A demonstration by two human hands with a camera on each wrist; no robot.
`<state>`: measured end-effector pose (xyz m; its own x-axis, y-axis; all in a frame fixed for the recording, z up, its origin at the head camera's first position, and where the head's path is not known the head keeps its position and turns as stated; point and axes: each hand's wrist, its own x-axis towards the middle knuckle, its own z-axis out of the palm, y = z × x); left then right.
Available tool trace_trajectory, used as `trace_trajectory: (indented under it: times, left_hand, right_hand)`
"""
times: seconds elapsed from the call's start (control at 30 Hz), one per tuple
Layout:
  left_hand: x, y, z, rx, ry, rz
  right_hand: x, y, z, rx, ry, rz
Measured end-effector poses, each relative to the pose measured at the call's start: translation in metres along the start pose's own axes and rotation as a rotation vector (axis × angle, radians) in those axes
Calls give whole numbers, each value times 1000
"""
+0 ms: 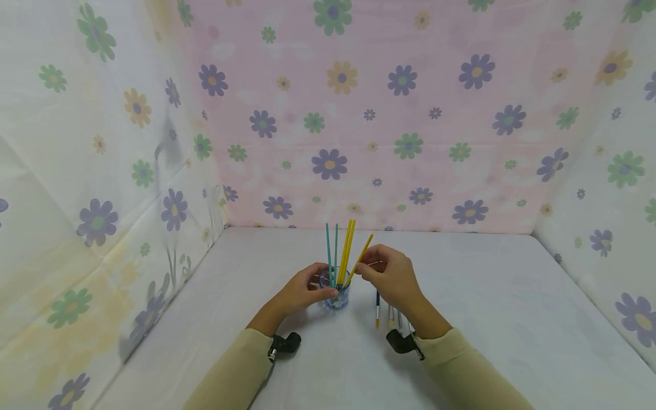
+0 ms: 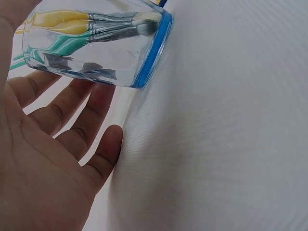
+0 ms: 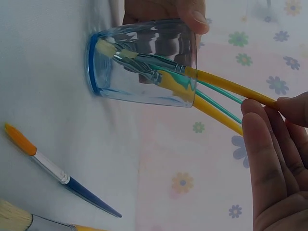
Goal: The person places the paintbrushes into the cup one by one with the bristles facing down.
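A clear glass (image 1: 336,303) with a blue base stands upright on the table. My left hand (image 1: 299,293) holds it from the left, thumb at the near side and fingertips behind. Several paintbrushes lean inside, bristles down: teal-handled brushes (image 1: 328,245) and yellow-handled brushes (image 1: 347,245). Between thumb and fingertips, my right hand (image 1: 393,274) pinches the upper handle of another yellow paintbrush (image 3: 231,86). That brush slants over the rim, its metal ferrule and pale bristles inside the glass, as the right wrist view shows.
To the right of the glass, a dark blue paintbrush (image 3: 91,196) with orange bristles lies on the white table (image 1: 487,319). Beside it, partly under my right wrist, are several more brushes, including a wide pale-bristled brush (image 3: 17,216). Flower-patterned cloth (image 1: 369,165) walls the back and sides.
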<state>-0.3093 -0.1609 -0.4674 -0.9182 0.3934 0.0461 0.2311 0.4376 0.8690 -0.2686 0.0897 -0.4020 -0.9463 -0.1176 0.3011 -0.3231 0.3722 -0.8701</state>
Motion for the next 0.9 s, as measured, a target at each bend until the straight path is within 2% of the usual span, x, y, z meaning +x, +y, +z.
trace_trajectory:
  times: [0.3,0.6,0.9]
  left_hand:
    - [0,0,-1,-9,-15,21]
    - [-1,2,0,-4,-8,10]
    - [-1,2,0,1,-1,1]
  right_hand:
    - [0,4,5,10,-28,32]
    - [1,8,5,14,-44,39]
    - [5,10,-1,-14,-10,38]
